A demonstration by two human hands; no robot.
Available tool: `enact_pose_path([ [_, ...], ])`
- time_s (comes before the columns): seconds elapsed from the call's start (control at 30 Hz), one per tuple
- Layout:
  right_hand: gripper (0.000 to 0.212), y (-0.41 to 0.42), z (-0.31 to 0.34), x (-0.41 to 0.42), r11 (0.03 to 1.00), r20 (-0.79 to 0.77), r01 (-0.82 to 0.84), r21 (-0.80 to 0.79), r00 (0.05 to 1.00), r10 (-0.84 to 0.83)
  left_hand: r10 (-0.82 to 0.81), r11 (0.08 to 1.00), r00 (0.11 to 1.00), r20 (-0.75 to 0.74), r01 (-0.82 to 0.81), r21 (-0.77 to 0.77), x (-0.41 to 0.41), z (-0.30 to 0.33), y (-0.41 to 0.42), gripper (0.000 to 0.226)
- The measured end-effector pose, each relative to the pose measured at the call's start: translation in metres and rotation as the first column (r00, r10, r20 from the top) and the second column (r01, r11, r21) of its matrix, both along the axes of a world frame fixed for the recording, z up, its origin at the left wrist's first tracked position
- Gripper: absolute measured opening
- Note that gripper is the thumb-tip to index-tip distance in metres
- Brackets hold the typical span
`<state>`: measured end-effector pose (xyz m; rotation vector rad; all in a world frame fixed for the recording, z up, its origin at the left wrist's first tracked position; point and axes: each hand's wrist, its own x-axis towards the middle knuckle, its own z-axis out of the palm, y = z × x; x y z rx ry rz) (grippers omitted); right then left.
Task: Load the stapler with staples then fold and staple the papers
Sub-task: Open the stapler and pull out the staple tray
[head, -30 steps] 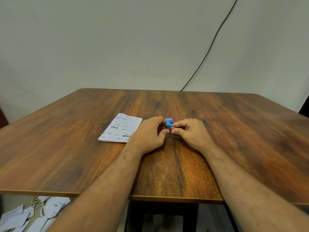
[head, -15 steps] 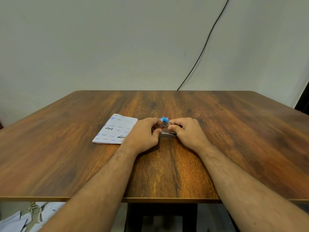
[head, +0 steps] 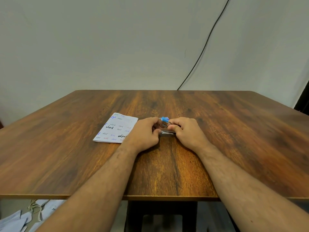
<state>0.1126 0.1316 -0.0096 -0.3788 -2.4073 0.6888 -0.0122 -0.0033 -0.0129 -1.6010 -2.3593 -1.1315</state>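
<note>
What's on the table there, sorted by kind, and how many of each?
Stapler, blue and metal, held between the left hand and the right hand: 1
Paper, written on, lying flat on the table beside the left hand; it may be more than one sheet: 1
Total: 2

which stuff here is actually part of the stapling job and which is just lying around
Part of the job:
small blue and silver metal stapler, gripped by left hand and right hand
white handwritten paper

Just lying about:
black cable on the wall
pale papers on the floor
</note>
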Motion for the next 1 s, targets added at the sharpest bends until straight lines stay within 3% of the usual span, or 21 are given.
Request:
enact_pose_path([
  [0.2, 0.016, 0.002, 0.001, 0.000, 0.999, -0.107, 0.039, 0.017, 0.994, -0.037, -0.024, 1.000, 0.999, 0.027, 0.024, 0.012, 0.001, -0.003, 0.000, 0.028],
  [0.53, 0.029, -0.006, 0.002, 0.000, 0.988, -0.057, 0.005, 0.153, 0.998, 0.003, 0.000, 0.989, 0.999, -0.035, 0.005, 0.148, 0.002, 0.002, -0.006, 0.024],
  [0.83, 0.031, -0.011, 0.002, -0.001, 0.969, -0.055, 0.021, 0.244, 0.998, -0.007, 0.005, 0.994, 0.999, 0.037, -0.010, 0.113, 0.005, 0.004, -0.008, 0.010],
  [1.0, 0.032, -0.015, 0.004, -0.002, 0.966, 0.030, -0.004, 0.260, 1.000, -0.004, 0.001, 0.999, 0.999, 0.035, -0.002, 0.038, 0.006, 0.005, -0.007, 0.008],
])
